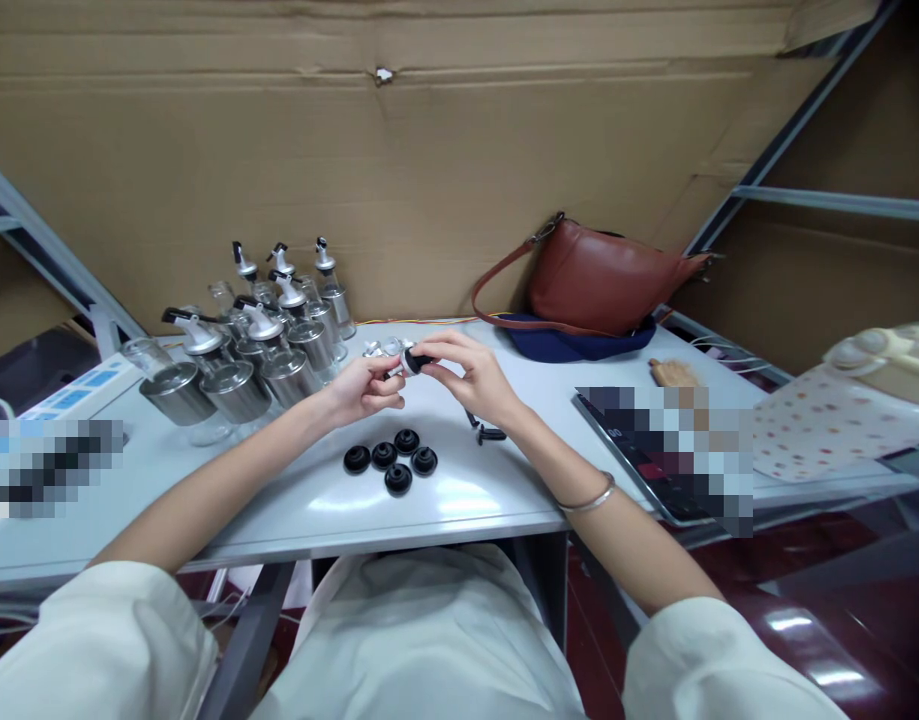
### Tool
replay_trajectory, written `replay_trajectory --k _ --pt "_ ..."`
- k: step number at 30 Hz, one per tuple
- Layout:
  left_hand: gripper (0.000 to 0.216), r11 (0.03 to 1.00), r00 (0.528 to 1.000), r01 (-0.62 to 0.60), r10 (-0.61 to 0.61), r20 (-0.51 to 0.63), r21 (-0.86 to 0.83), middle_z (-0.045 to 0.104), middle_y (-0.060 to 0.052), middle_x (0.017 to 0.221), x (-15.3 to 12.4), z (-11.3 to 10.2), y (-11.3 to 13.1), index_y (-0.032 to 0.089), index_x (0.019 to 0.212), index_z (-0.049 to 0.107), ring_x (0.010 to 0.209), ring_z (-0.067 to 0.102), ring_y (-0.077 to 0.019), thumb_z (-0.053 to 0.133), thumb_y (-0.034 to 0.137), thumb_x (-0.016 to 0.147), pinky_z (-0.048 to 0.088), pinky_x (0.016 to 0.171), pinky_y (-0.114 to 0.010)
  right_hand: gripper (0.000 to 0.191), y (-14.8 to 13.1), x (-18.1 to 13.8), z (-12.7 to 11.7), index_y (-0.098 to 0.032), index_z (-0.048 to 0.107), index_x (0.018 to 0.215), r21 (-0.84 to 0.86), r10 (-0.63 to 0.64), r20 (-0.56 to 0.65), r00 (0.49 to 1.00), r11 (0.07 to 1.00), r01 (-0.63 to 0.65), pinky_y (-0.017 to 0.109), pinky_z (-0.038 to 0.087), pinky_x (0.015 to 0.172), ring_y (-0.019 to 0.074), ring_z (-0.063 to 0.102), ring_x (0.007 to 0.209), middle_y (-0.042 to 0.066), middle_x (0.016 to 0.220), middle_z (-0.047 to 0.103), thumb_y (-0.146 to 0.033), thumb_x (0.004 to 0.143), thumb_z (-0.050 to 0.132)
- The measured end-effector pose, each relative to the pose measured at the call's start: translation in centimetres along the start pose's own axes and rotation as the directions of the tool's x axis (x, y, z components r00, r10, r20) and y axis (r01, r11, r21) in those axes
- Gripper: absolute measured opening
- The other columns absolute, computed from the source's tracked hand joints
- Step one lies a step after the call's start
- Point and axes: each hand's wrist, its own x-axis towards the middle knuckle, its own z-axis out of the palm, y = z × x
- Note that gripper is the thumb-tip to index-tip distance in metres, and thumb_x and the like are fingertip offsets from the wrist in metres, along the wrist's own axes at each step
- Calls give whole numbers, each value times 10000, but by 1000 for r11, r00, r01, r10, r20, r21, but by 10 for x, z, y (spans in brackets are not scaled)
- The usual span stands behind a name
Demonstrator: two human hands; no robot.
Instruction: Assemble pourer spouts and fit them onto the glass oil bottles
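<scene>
Over the middle of the table, both my hands meet at one small part. My left hand (367, 388) pinches the silver-and-black pourer head (407, 366), its far side partly hidden by fingers. The fingers of my right hand (470, 372) are closed on a black rubber stopper (421, 361) at the end of that piece. Several more black stoppers (385, 456) lie in a group below my hands. Small silver pourer parts (376, 347) sit just behind my hands, and a few black spout pieces (492, 434) lie beneath my right wrist.
At left stand several glass-and-steel oil bottles (236, 392), some topped with pourers. A power strip (76, 395) lies beyond them. On the right are a brown bag (605, 275) on a dark blue cap (571, 343), and a dark flat box (639, 455). Cardboard (429, 190) backs the table.
</scene>
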Motion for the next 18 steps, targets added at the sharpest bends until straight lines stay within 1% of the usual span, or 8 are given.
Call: replay_trajectory --k 4,7,10,13,16,18 --pt "355 998 999 37 -36 29 -42 220 103 384 6 -4 -4 128 629 496 268 210 -10 361 232 939 404 435 -152 233 0 0 -3 -153 698 993 -73 -24 65 998 997 29 331 507 858 189 648 944 112 1026 692 -109 812 558" --pt "390 999 999 42 -42 4 -16 209 99 371 9 -7 -5 124 576 488 271 197 -11 358 231 928 385 410 -144 254 1 1 -5 -147 704 979 -100 2 112 994 995 9 310 516 820 178 657 893 100 1001 705 -87 785 549" --pt "436 998 997 62 -62 -35 14 192 96 355 9 -9 -3 137 519 449 270 176 -11 336 248 925 394 410 -152 223 0 1 -5 -154 701 980 -114 3 114 993 993 10 291 521 782 167 653 849 85 968 711 -138 796 576" --pt "455 996 996 81 -79 -49 33 186 94 345 9 -8 -2 141 498 432 270 166 -9 332 263 925 397 413 -151 206 0 1 -4 -141 695 976 -115 -14 103 995 993 26 280 522 759 159 646 821 90 957 707 -154 798 592" --pt "447 996 995 89 -87 -41 30 184 94 358 8 -6 -2 144 513 429 279 165 -13 336 265 932 370 392 -144 210 2 1 -3 -146 680 995 -125 -32 105 994 991 45 290 524 760 164 639 832 94 971 693 -153 800 601" --pt "408 998 997 70 -70 -25 7 211 93 388 7 -5 -2 140 564 454 297 179 -16 344 252 940 355 386 -140 202 5 0 -3 -149 672 1004 -134 -45 109 993 989 60 307 525 774 173 636 858 101 976 680 -156 818 593"
